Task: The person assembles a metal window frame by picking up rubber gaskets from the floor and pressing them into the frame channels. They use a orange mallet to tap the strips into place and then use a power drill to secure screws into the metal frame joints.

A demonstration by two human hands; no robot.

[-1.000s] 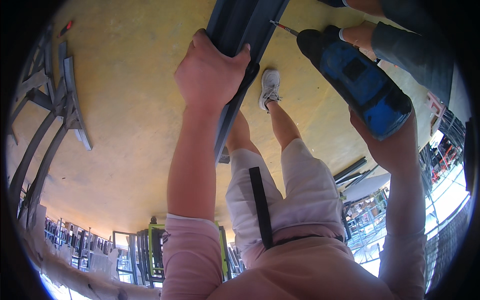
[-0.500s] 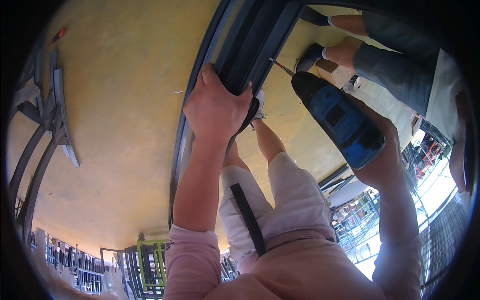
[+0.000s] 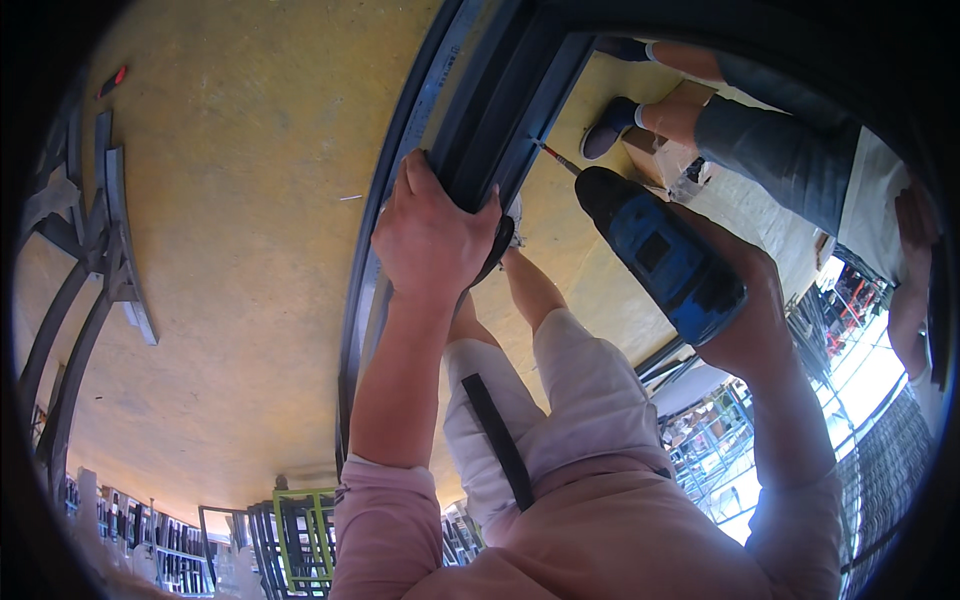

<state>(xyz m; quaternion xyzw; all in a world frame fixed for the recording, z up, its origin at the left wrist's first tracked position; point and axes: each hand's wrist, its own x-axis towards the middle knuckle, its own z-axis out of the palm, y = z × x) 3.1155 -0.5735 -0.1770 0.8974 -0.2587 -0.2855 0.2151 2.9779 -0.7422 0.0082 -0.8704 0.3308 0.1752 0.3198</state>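
Observation:
My left hand (image 3: 435, 225) is wrapped over a dark grey metal frame profile (image 3: 500, 110), thumb on its right side and fingers toward its left edge. A black strip-like piece (image 3: 495, 250) shows under that hand's right side. In my right hand (image 3: 750, 290) is a blue and black cordless drill (image 3: 655, 255), gripped from behind and pointing up and left. Its slim driver bit (image 3: 557, 157), with a reddish band, reaches the right face of the profile; its tip appears to touch there. The drill's handle and trigger are hidden.
Another person's leg and shoe (image 3: 610, 128) are at the upper right, beside a cardboard box (image 3: 660, 155). Curved metal profiles (image 3: 118, 220) stand at the left. Below them are racks with a green frame (image 3: 305, 540). A yellowish floor (image 3: 230, 250) spreads beneath.
The drill has shifted slightly left and down, bringing its bit to the profile. My left hand keeps its hold. The view has shifted a little, and the other person's hand shows lower at right.

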